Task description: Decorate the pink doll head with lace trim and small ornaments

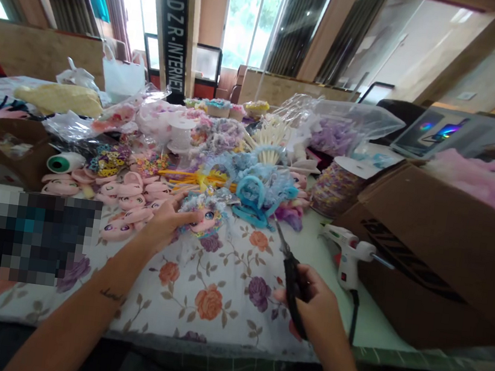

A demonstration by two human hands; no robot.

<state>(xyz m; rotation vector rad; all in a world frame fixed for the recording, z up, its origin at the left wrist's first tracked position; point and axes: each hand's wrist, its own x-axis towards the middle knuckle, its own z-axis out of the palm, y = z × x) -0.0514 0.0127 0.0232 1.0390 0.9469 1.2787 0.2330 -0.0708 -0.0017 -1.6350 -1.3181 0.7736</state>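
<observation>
My left hand (168,222) reaches forward over the floral tablecloth (210,290) and grips a pink doll face with frilly trim (205,216). To its left lies a pile of several more pink doll faces (131,200). My right hand (316,307) is closed on the handles of black scissors (291,276), whose blades point away toward the blue headbands (257,196).
A white glue gun (348,250) lies right of the scissors, beside a brown cardboard box (431,246) holding pink fluff. Bags of beads, flowers and trims crowd the back of the table. A spool of tape (64,162) sits at the left. A pixelated patch covers the left foreground.
</observation>
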